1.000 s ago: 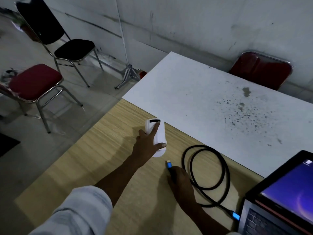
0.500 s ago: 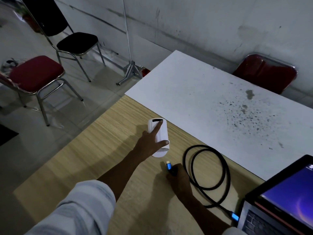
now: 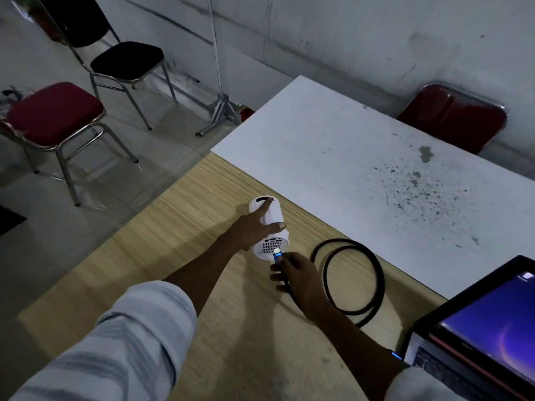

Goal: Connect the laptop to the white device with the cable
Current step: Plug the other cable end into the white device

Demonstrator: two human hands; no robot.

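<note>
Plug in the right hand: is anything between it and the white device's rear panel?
Nothing visible. The plug sits right at the device's perforated rear panel, held by the right hand. The left hand grips the device from above, clear of the panel. Whether the plug is seated cannot be told.
</note>
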